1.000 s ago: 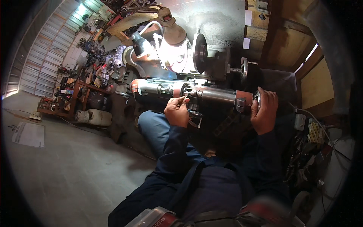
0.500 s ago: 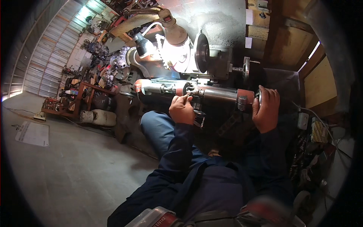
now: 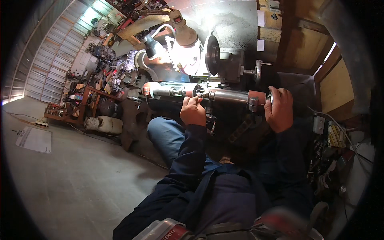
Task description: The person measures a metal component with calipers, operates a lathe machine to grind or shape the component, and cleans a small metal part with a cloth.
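Note:
In front of me lies a machine with a horizontal steel cylinder (image 3: 231,96) that has red collars at its end and middle. My left hand (image 3: 193,112) is at the gap left of this cylinder, its thumb and fingers pinched together against the small fittings on the shaft. Whatever lies between those fingertips is too small to make out. My right hand (image 3: 279,110) curls round a handwheel (image 3: 269,99) at the cylinder's right end, covering most of it. Left of the gap sits a shorter silver cylinder (image 3: 162,91) with a red end.
Behind the cylinders stand a grinding wheel (image 3: 212,55), a brightly lit motor column (image 3: 185,34) and a lamp (image 3: 153,48). Another handwheel (image 3: 259,71) sticks out at right. Cluttered parts and a rusty frame (image 3: 85,105) with white canisters (image 3: 110,124) occupy the left. A cable (image 3: 334,123) runs along the right.
My right hand has tilted slightly on the handwheel, its fingers shifting. The left hand stays at the gap with its fingertips a little higher. The whole view has shifted slightly.

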The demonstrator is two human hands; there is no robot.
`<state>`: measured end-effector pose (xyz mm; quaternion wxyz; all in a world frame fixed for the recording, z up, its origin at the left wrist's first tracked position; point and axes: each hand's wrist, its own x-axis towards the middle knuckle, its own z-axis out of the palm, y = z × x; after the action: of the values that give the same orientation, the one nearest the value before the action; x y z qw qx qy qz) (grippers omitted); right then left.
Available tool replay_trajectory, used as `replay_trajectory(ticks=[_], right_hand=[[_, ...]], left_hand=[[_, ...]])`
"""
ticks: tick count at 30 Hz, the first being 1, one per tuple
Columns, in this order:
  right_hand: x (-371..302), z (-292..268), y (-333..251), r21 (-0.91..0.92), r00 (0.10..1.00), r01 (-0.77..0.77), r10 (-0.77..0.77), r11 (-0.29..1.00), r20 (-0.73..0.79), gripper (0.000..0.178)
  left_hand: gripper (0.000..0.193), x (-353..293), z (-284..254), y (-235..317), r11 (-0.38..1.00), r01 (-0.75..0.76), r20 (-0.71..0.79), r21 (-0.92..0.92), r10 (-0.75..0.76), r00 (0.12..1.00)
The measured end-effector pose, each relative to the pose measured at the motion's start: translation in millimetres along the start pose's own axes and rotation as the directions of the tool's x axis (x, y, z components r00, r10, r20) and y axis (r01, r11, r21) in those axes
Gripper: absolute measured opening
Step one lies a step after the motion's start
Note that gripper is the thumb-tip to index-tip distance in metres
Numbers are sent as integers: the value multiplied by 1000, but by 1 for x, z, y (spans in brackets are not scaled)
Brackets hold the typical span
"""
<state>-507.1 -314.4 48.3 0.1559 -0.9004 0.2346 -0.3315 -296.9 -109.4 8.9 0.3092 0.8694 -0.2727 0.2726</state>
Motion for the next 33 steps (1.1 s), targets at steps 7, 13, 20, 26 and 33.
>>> replay_trajectory(ticks=[7, 13, 20, 26, 33], right_hand=[[-1, 1, 0, 24, 999, -10, 11, 1000, -50, 43], [0, 2, 4, 84, 998, -27, 31, 996, -48, 44], [0, 3, 9, 109, 999, -30, 33, 994, -21, 46], [1, 4, 7, 117, 998, -65, 64, 991, 14, 48], [1, 6, 7, 119, 997, -78, 76, 990, 19, 49]], left_hand=[[13, -1, -3, -11, 911, 242, 82, -335, -228, 970], [26, -1, -8, -12, 920, 259, 172, -294, -216, 961], [18, 8, -17, 0, 991, 135, 80, 20, -136, 987], [12, 6, -10, -1, 984, 163, 71, -65, -158, 985], [6, 0, -6, -8, 986, 155, 100, -61, -148, 984]])
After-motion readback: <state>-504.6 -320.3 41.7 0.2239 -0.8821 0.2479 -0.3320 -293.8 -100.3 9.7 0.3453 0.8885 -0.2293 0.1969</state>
